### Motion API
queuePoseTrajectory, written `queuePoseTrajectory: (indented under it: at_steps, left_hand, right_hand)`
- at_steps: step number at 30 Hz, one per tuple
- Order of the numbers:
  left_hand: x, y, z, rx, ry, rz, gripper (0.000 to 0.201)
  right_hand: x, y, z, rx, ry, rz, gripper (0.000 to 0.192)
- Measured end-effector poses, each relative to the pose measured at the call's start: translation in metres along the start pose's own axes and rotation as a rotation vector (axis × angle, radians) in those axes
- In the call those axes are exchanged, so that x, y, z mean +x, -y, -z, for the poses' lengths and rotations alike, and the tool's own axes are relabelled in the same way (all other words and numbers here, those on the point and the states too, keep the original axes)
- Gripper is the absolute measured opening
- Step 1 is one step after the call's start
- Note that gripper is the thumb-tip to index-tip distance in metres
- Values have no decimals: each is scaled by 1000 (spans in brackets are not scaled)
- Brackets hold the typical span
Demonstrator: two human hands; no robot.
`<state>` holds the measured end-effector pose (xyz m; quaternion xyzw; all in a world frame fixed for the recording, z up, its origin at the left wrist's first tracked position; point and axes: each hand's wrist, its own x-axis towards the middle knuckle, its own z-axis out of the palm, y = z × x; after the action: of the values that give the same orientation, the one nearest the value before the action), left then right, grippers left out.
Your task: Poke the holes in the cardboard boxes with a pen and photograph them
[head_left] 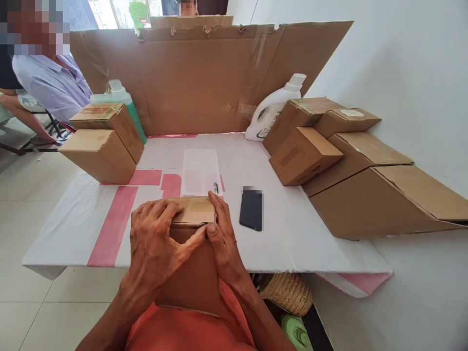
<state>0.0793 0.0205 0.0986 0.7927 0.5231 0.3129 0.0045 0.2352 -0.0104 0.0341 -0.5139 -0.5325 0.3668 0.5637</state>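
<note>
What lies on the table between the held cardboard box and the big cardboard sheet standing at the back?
In the head view, a white paper sheet with a pen at its near right corner; beyond it, bare table up to the cardboard sheet.

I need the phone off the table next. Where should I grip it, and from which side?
The phone lies flat, face up, right of the box that the left hand and right hand hold. Probably best to pinch its two long edges from above, coming from the right, where the table is bare.

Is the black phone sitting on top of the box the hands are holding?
No, the black phone lies flat on the table, right of the box under both hands.
</note>
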Motion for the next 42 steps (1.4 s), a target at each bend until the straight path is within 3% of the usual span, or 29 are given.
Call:
queuePoseTrajectory:
  at_steps: [7,13,16,19,22,24,26,29,33,36,39,42]
  left_hand:
    - [-3,3,2,-7,29,-95,33]
    - [-4,8,-7,-17,20,-139,32]
    - [-4,10,-10,-15,13,-149,29]
    - [-3,16,-10,-19,24,-214,32]
    - [-4,22,-6,12,53,-294,48]
    - [-5,24,-4,38,76,-333,57]
    - [-5,24,-4,56,100,-348,59]
    - [-3,23,-7,66,111,-346,57]
    - [2,26,-14,73,99,-322,56]
    - [5,30,-16,66,100,-305,56]
    - [7,30,-18,38,99,-297,57]
    - [8,27,-20,13,113,-286,57]
  right_hand:
    - [2,9,18,124,166,-100,79]
    - [6,12,21,73,166,-28,68]
    - [16,6,29,60,203,-15,65]
    - [37,-9,51,147,286,-105,71]
    - [65,-30,72,-168,75,-262,71]
    - [83,-44,77,-477,-52,-372,47]
    - [95,-57,72,-615,-44,-453,20]
    - [104,-72,57,-642,10,-516,38]
    - [104,-85,45,-544,37,-511,49]
    - [104,-82,52,-364,39,-484,46]
    - [98,-58,64,-140,-9,-422,45]
    - [80,-17,69,106,-75,-292,50]
